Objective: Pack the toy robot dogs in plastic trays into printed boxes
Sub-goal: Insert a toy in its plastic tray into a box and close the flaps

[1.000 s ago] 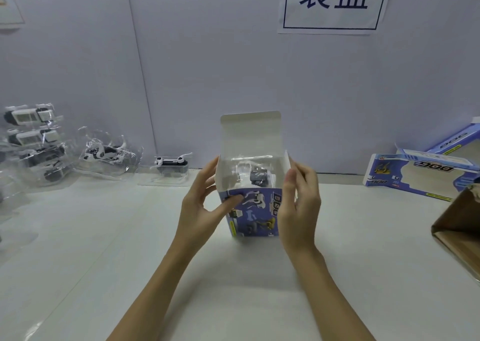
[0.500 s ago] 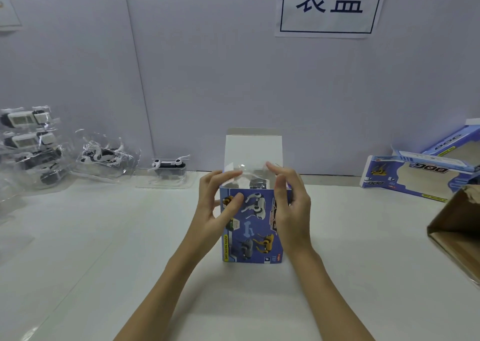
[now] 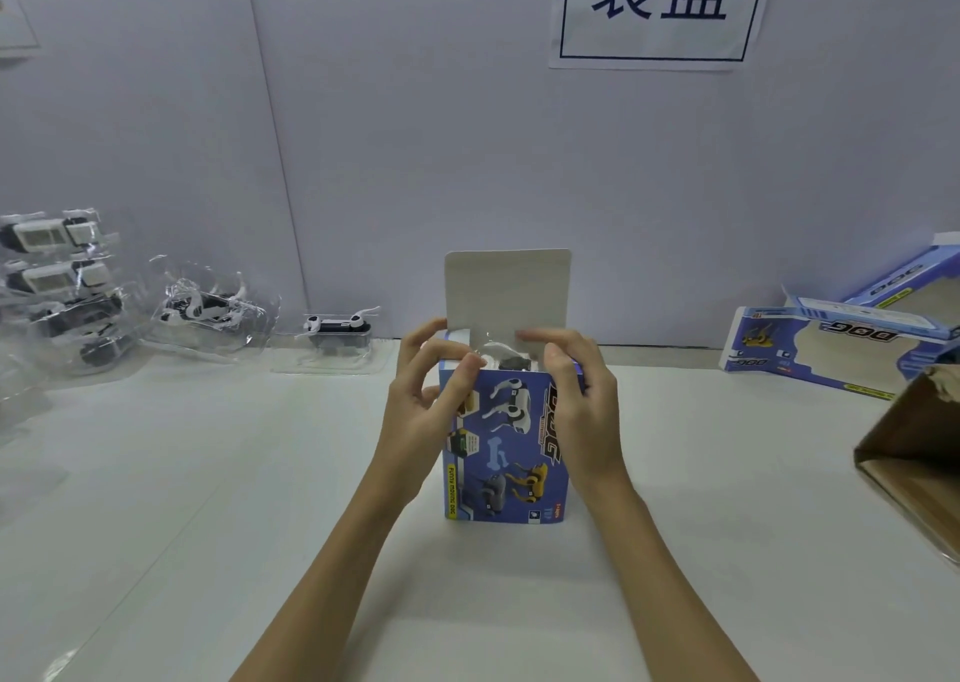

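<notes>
Hands first: my left hand [image 3: 423, 411] grips the upper left corner of the upright blue printed cardboard box [image 3: 506, 447], thumb on the printed front and fingertips curled over the rim, where I judge they press the left side flap inward. My right hand [image 3: 582, 395] grips the upper right edge the same way, its fingers reaching in over the mouth. Both hands sit at the box top, one to each side, about equally near it. Inside the mouth, between my fingers, I see the clear plastic tray with a dark toy robot dog [image 3: 511, 361], already sunk below the rim. The box's long axis stands vertical on the white table [image 3: 208, 499]. Just behind my fingertips the pale lid flap [image 3: 508, 286] stands straight up, hinged at the far edge; I judge closing means folding it toward me and down. More trayed toy dogs [image 3: 340, 336] wait far left; flat printed boxes [image 3: 821, 341] lie far right.
</notes>
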